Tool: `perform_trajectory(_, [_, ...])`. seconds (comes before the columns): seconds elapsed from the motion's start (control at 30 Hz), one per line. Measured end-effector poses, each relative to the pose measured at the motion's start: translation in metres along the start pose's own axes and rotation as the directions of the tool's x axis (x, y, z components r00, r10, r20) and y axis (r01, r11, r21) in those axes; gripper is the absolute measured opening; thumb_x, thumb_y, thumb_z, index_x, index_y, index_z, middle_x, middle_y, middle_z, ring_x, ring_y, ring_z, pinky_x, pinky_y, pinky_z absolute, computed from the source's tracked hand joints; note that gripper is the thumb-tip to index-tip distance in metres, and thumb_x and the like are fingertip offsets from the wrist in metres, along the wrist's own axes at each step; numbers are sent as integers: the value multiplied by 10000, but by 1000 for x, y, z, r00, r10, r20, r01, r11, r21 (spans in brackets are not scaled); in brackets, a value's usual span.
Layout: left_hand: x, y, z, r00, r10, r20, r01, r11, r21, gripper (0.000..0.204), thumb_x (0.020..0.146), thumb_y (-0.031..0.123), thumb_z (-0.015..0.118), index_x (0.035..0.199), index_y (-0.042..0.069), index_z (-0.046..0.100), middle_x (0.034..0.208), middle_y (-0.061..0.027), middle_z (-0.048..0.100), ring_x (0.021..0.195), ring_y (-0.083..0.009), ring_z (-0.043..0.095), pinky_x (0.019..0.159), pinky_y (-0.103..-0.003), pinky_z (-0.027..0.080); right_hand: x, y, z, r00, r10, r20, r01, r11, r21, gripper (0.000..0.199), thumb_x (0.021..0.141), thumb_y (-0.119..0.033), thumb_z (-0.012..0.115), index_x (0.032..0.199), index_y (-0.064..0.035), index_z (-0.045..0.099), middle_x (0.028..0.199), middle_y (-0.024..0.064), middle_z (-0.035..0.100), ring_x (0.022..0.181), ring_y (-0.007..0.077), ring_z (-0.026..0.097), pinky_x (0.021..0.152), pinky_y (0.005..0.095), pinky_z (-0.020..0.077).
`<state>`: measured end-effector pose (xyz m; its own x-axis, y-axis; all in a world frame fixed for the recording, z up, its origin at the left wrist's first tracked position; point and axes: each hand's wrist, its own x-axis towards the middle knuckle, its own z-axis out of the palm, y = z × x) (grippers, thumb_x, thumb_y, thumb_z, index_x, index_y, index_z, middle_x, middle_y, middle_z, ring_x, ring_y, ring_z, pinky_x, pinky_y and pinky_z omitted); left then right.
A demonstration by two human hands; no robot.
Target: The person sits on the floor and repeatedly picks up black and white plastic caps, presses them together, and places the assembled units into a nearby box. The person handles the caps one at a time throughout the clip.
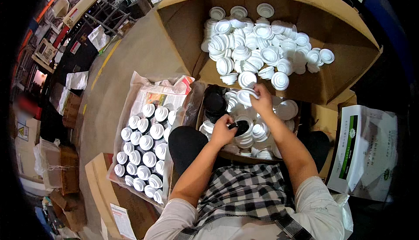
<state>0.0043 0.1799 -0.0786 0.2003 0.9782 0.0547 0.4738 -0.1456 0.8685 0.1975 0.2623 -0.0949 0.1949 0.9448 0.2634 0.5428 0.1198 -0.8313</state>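
My left hand (223, 130) is closed around a small black piece (240, 128), possibly a cup or cap, over the carton between my knees. A little farther out, my right hand (262, 101) pinches a white ridged round lid (245, 96) by its edge, tilted and apart from the black piece. Below both hands the carton holds more white lids (260, 132). Black round pieces (214, 103) are stacked at its far left corner, just beyond my left hand.
A large cardboard box (351, 80) lies open ahead, with a heap of white lids (257, 43) inside. On my left, a paper-lined tray (139, 85) holds rows of black pieces topped with white lids (146, 142). A white printed carton (369, 148) stands at the right.
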Motion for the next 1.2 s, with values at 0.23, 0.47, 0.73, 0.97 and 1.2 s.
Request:
perform_trajectory(0.23, [-56,61,-25,850,-93,519,506,-136,-852,352,919,235,455,1214,43,438,1139,-169,553,1051,-310,561,820,-528,492,-91,-49,-88,888,377,263,-445,559,700,526,854,-142,502,1331,-132,280,1215,135,452,914,219,595,571,313,553])
perform_trajectory(0.47, [-92,97,-33,818,239,523,574,-389,-720,624,927,502,281,1304,19,398,1301,-194,451,1187,-380,447,937,-622,350,-142,-105,-122,936,77,344,-345,2,939,497,947,-386,384,1323,-74,293,1273,161,445,1086,272,530,791,450,518])
perform_trajectory(0.73, [-112,117,-30,845,242,477,535,-418,-734,527,953,424,253,1292,59,424,1275,-182,480,1156,-364,484,907,-616,389,-166,-128,-131,931,-183,315,-237,354,905,411,790,-83,625,1128,-98,391,1271,154,435,1203,242,403,1019,386,312])
perform_trajectory(0.97, [-121,133,-37,854,107,510,517,-298,-803,712,896,613,203,1274,58,439,1118,-160,590,888,-302,627,665,-417,535,-169,-138,-148,933,-296,207,-15,540,842,677,662,-53,691,1255,-83,363,1332,165,380,1248,255,366,1038,383,287])
perform_trajectory(1.2, [-124,130,-45,857,153,493,516,-277,-811,730,889,620,202,1282,53,437,1168,-169,564,957,-322,599,682,-477,515,-171,-156,-162,893,-420,163,223,727,649,708,611,-74,737,1244,-64,421,1304,170,416,1217,270,411,1002,375,319])
